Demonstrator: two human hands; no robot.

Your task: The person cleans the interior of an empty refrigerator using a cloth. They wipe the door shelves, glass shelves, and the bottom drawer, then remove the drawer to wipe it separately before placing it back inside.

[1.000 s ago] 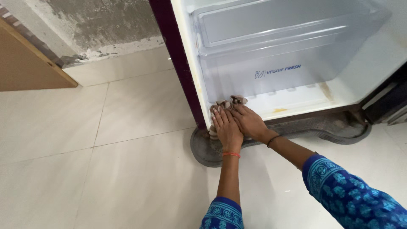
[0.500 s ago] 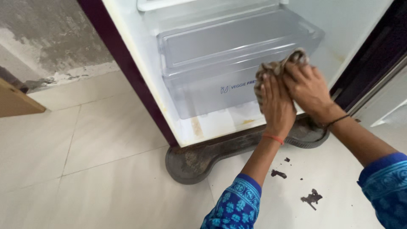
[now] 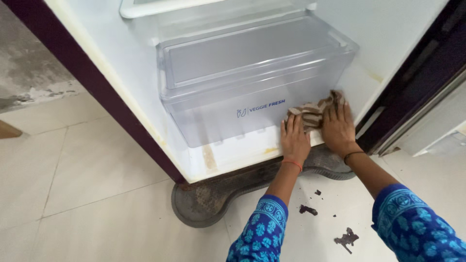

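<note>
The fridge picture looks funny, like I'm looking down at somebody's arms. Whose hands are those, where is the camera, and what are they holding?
The camera sits on a person's head and looks down, so you see that person's own two arms in blue patterned sleeves. The left hand and the right hand both press flat on a brownish cloth. The cloth lies on the white bottom ledge of an open fridge, at its right end. Just behind it is a clear plastic vegetable drawer. The ledge has some yellowish stains. Under the fridge is a dirty grey base tray. On the pale tiled floor lie a few dark scraps of dirt.
</note>
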